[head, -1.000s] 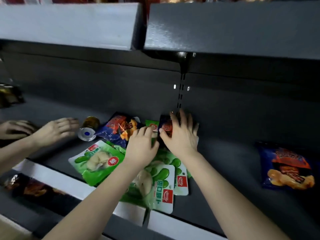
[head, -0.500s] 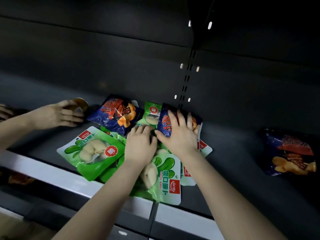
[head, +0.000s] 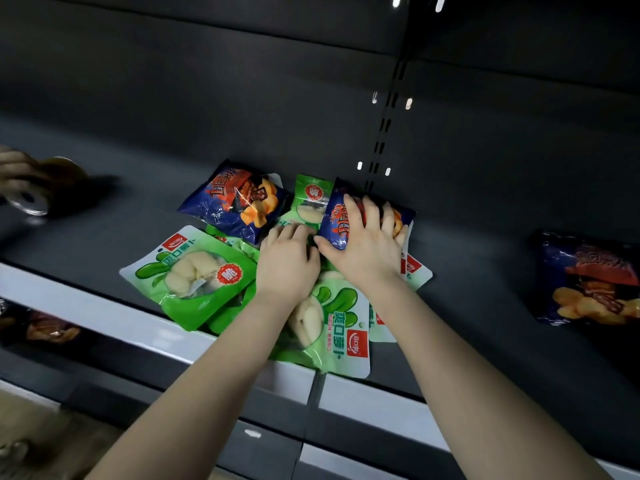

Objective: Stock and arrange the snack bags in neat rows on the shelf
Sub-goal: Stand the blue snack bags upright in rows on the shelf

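Just the head view here. The shelf [head: 485, 323] is dark grey, with a loose heap of snack bags about midway along, and nothing like rows yet.

The right hand [head: 367, 244] lies on a blue bag [head: 334, 220] at the back of the heap, near the rear wall. Its fingers fan over the bag's face and the thumb hooks the near left corner, so that grip is pinching the bag. The bag's long axis runs roughly left to right, skewed against the shelf edge.

The left hand [head: 287, 261] is just beside it, resting on the green bags [head: 194, 275]. Its fingertips curl down out of sight, so I can't tell if that grip has anything.

A second blue bag [head: 239, 202] lies at the heap's back left, and a far blue bag [head: 588, 278] sits well apart to the right. My guess is the held bag joins one of those. The right hand is the nearer one for the right side.

At the far left, a blurry other hand [head: 14, 168] is on a can [head: 31, 202].
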